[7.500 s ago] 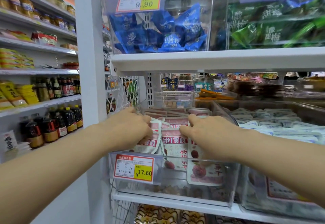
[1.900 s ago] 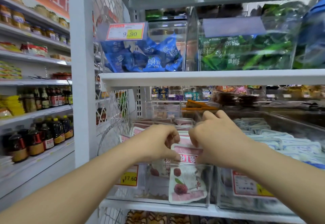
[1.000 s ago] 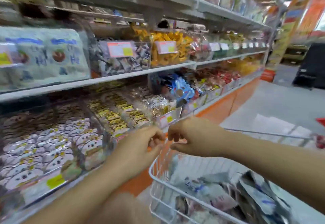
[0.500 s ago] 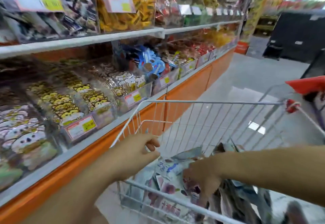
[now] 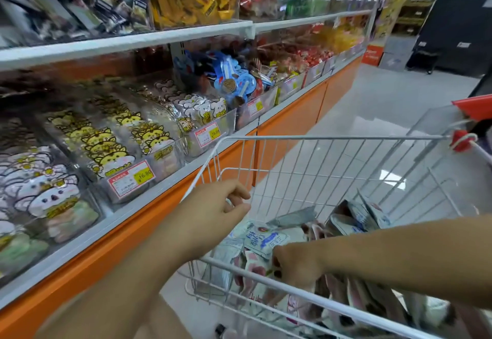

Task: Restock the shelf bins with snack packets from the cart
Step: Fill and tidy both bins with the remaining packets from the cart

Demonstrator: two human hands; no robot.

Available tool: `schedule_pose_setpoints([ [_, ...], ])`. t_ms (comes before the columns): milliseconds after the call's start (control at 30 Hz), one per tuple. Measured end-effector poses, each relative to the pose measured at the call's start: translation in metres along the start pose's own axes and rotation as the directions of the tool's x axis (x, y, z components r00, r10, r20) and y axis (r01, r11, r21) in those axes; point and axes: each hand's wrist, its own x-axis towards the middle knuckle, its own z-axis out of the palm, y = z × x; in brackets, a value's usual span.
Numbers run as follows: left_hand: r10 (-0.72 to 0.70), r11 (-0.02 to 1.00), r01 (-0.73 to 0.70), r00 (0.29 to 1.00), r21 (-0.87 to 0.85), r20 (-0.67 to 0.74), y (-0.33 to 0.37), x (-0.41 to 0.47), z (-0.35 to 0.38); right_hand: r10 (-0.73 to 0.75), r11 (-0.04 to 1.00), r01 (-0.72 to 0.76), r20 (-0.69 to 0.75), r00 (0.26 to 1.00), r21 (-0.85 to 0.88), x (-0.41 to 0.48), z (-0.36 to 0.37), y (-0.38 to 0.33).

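Shop aisle: right grip inside cart, curled round snack packets; left grip loose, empty.

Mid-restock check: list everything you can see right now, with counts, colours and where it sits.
cart: one, white wire with red trim, lower right.
snack packets: many, white, blue and pink, piled in the cart.
shelf bins: several, clear, two shelf levels on the left, filled with yellow, white, blue and dark packets.
price tags: several, red and yellow, on bin fronts.
shelf base: one, orange, below the bins.
floor: grey, ahead.
left hand: one, loosely curled, empty, by the cart's left rim.
right hand: one, inside the cart, gripping snack packets.
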Motion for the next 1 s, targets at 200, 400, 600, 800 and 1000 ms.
schedule_pose_setpoints([
  [200, 0.025, 0.999, -0.027, 0.998, -0.029, -0.063, 0.002, -0.004, -0.001, -0.020, 0.999, 0.019, 0.040, 0.999, 0.032, 0.001, 0.007, -0.011],
  [400, 0.001, 0.994, -0.008, 0.998, -0.107, -0.063, 0.003, -0.004, -0.003, -0.226, 0.971, 0.238, -0.257, 0.940, 0.018, -0.031, -0.064, 0.013],
  [600, -0.049, 0.943, 0.055, 0.998, -0.328, 0.024, 0.007, -0.001, -0.010, -0.673, 0.738, 0.309, -0.690, 0.266, -0.600, -0.038, -0.081, 0.020],
  [800, -0.034, 0.806, 0.121, 0.987, -0.580, 0.159, 0.006, -0.007, -0.011, -0.667, 0.730, 0.279, -0.738, 0.097, -0.623, -0.038, -0.083, 0.033],
  [1000, -0.040, 0.865, 0.003, 0.997, -0.502, -0.062, 0.004, -0.011, -0.012, -0.419, 0.905, 0.207, -0.865, 0.275, -0.372, -0.039, -0.081, 0.044],
])
